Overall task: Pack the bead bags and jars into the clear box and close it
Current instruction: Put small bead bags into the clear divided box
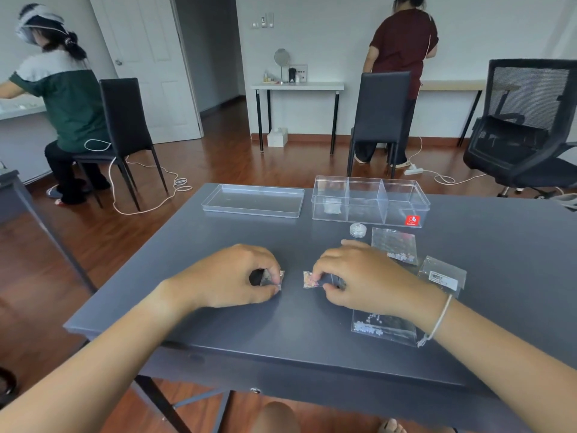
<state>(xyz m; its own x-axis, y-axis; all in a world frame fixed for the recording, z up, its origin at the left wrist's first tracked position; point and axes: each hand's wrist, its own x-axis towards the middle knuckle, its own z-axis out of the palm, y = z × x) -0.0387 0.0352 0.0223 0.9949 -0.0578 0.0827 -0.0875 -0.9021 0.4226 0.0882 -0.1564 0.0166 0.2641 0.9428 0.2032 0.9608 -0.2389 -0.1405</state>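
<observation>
On the dark table, my left hand point(240, 276) pinches a small folded bead bag point(276, 279). A short gap to its right, my right hand point(359, 276) pinches another small bead bag point(310, 279) with pale beads. The clear box point(370, 200), with three compartments and a red sticker, stands open at the table's far side; something pale lies in its left compartment. Its clear lid point(253, 201) lies flat to the left of it. A small round jar point(357, 229) sits in front of the box. Three more bead bags lie around my right hand point(395, 245) point(443, 273) point(384, 329).
The grey table point(187, 276) ends close to my body. Two people work at other tables, one seated far left point(65, 98), one standing at the back point(402, 48). Black chairs point(379, 114) and an office chair point(524, 126) stand beyond the table.
</observation>
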